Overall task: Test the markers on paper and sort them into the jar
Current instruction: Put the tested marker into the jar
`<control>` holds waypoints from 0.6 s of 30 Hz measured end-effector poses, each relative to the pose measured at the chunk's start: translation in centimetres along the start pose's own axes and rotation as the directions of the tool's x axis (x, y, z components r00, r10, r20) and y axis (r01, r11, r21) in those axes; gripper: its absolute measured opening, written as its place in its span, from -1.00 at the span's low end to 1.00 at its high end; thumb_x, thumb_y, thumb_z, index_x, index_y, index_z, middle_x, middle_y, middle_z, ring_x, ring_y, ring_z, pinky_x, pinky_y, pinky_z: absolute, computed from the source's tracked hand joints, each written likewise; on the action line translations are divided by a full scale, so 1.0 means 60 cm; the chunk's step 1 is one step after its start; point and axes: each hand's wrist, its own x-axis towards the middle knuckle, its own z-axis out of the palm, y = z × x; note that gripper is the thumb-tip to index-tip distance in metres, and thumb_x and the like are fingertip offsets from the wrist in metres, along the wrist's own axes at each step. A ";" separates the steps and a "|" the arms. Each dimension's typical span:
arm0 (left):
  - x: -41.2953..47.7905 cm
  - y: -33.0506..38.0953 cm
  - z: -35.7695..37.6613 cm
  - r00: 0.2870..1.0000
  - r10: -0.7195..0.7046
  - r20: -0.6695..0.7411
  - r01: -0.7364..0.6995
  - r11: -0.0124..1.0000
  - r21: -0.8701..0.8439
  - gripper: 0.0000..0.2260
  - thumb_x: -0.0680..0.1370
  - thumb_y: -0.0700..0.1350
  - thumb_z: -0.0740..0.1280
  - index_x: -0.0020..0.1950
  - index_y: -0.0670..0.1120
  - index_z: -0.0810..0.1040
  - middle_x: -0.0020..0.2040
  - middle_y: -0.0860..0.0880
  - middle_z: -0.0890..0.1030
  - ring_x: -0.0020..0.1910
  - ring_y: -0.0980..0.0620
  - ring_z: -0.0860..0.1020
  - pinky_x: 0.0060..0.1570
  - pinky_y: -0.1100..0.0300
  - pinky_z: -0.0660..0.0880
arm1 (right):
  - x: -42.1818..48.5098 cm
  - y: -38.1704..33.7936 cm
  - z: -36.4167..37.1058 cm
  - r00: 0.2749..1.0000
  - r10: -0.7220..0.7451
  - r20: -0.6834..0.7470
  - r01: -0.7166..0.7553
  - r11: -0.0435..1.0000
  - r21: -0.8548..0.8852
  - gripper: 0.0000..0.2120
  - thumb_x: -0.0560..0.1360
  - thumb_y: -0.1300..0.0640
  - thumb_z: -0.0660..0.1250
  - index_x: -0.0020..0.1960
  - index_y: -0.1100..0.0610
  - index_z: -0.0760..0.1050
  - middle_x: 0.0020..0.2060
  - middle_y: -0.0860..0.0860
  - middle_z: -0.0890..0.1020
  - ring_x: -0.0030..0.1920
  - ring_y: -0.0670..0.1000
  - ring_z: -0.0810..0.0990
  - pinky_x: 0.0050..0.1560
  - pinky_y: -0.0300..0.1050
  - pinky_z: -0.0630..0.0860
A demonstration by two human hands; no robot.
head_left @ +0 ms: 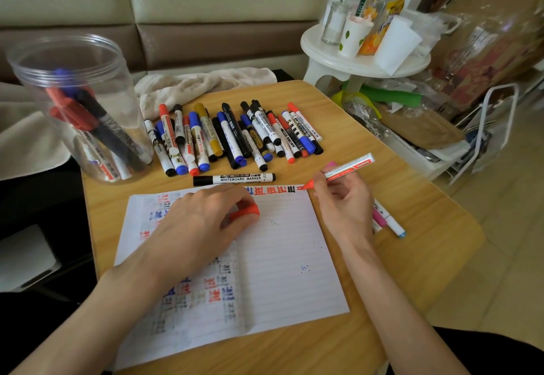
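Red marker pinched in your right hand, tip at the far edge of the paper; left hand grips a red cap.

Head camera, angled down, near table

right hand writes with red marker on paper; left hand holds cap.

Soft, even daylight, brightest toward 2 o'clock; shadows faint under the forearms. Mild glare on the jar. Wide-angle bending at the edges; corners slightly soft, tabletop sharp.
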 end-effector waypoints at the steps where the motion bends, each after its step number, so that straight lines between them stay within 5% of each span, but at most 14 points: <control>1: 0.000 0.000 0.000 1.000 0.001 -0.002 -0.001 1.000 0.003 -0.76 0.57 0.23 0.23 0.14 0.19 0.56 0.01 0.29 0.54 -0.12 0.26 0.54 -0.08 0.26 0.55 | 0.000 0.000 0.000 1.000 -0.005 -0.006 0.006 1.000 0.004 -0.88 0.58 0.08 0.47 -0.04 -0.11 0.56 -0.16 -0.09 0.74 -0.11 -0.09 0.73 -0.06 -0.13 0.67; 12: 0.000 -0.001 -0.001 1.000 0.013 -0.004 -0.013 1.000 0.001 -0.71 0.55 0.25 0.18 0.14 0.18 0.56 -0.01 0.29 0.52 -0.11 0.26 0.53 -0.10 0.28 0.53 | -0.001 -0.002 0.000 1.000 0.005 0.031 -0.005 1.000 -0.010 -0.92 0.57 0.09 0.48 0.02 0.07 0.63 -0.20 -0.07 0.74 -0.13 -0.15 0.72 -0.19 -0.36 0.58; 18: 0.001 -0.002 0.001 1.000 0.016 -0.005 -0.016 1.000 0.004 -0.73 0.56 0.24 0.20 0.13 0.18 0.56 -0.04 0.30 0.52 -0.15 0.28 0.53 -0.12 0.29 0.54 | 0.000 0.002 -0.001 0.999 -0.014 -0.050 0.012 0.999 -0.045 -0.86 0.57 0.08 0.48 0.00 -0.11 0.55 -0.14 -0.08 0.72 -0.10 -0.10 0.70 -0.05 -0.09 0.67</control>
